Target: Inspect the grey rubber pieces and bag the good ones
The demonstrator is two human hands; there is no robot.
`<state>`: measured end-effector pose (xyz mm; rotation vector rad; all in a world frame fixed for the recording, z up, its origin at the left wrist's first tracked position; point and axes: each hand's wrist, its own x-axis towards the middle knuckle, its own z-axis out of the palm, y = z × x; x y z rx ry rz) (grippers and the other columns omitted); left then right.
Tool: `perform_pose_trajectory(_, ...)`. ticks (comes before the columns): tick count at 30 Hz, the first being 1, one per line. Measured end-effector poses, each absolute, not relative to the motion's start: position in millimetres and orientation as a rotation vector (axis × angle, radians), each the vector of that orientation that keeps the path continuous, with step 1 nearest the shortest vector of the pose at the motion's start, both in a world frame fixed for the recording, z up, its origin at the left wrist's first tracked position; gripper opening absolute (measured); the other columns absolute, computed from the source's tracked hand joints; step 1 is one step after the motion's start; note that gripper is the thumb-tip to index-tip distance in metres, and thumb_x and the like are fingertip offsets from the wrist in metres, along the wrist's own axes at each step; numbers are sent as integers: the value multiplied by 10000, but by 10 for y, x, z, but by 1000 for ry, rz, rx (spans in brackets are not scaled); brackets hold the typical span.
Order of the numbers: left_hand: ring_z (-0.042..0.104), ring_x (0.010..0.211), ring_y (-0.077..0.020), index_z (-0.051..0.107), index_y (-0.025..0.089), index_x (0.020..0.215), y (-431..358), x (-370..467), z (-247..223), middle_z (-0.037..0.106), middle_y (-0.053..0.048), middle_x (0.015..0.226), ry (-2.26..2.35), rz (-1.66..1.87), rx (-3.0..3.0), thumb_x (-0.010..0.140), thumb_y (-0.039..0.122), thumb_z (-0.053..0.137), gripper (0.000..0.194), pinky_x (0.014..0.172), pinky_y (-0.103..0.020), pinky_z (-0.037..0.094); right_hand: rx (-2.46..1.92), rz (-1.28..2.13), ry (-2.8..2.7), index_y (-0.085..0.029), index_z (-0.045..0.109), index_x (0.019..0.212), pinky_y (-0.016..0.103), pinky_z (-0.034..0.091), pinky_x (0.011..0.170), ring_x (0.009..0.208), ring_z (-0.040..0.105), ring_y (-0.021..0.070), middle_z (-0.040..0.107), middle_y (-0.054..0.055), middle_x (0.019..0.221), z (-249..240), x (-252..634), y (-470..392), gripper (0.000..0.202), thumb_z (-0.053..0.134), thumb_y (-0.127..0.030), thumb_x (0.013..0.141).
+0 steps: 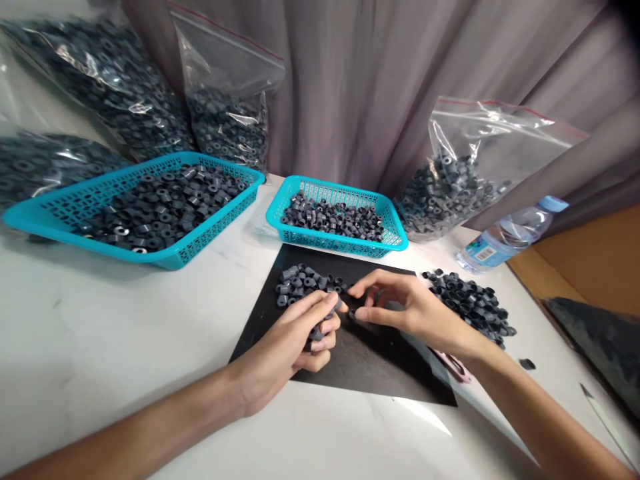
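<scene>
My left hand (287, 333) is curled around several small grey cylindrical pieces (316, 333), with one more piece up at its thumb tip. It hovers over a black mat (370, 367). Just to the right, my right hand (407, 303) has thumb and index finger apart, with no piece visible between them. A small dark ring-like piece (352, 313) is by its thumb tip; whether they touch I cannot tell. Behind both hands, a pile of grey hollow pieces (297, 281) lies on the mat's far part.
Two turquoise baskets (220, 223) of grey pieces stand behind, before clear bags (230, 127) of more pieces. To the right are a heap of dark caps (470, 307), a water bottle (510, 233), another filled bag (450, 193) and a pink-handled tool (454, 367) partly under my right forearm.
</scene>
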<state>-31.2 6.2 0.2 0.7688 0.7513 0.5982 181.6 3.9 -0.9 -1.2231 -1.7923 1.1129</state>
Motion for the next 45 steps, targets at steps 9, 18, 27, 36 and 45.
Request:
perform_pose_trajectory(9,168,523,-40,527,173,864,63,-324,10,312,66,689,735,581,801,937,501,563,339,423,-178,90,-1327,1014,-1908,-196,706,958,298,507,698,775,628,161,709,29,899,-38,1867,59,166,670,-351,908)
perform_pose_trajectory(18,281,562,-40,581,143,869,50,-297,14,443,17,781,762,617,819,949,374,580,245,426,-171,121,-1130,950,-1747,-225,714,922,343,528,824,923,637,204,673,49,977,84,1760,-16,157,698,-378,890)
perform_pose_trajectory(27,242,529,-21,617,140,927,50,-321,33,456,22,767,737,597,818,949,395,584,258,446,-176,105,-1091,1036,-1701,-226,636,1116,355,542,836,934,675,201,715,54,1036,79,1599,-122,260,711,-326,888)
perform_pose_trajectory(36,294,551,-38,644,131,902,65,-319,65,549,-24,839,705,621,792,938,313,608,188,461,-210,156,-1430,455,-1875,-252,634,1197,426,510,866,976,593,244,642,83,1123,-291,1848,110,345,695,-388,886)
perform_pose_trajectory(45,315,569,-55,715,174,1071,73,-335,31,554,-33,862,707,625,817,932,318,613,225,469,-221,181,-1393,361,-1961,-242,659,976,412,490,832,922,573,244,639,72,976,-345,1797,97,122,553,-302,970)
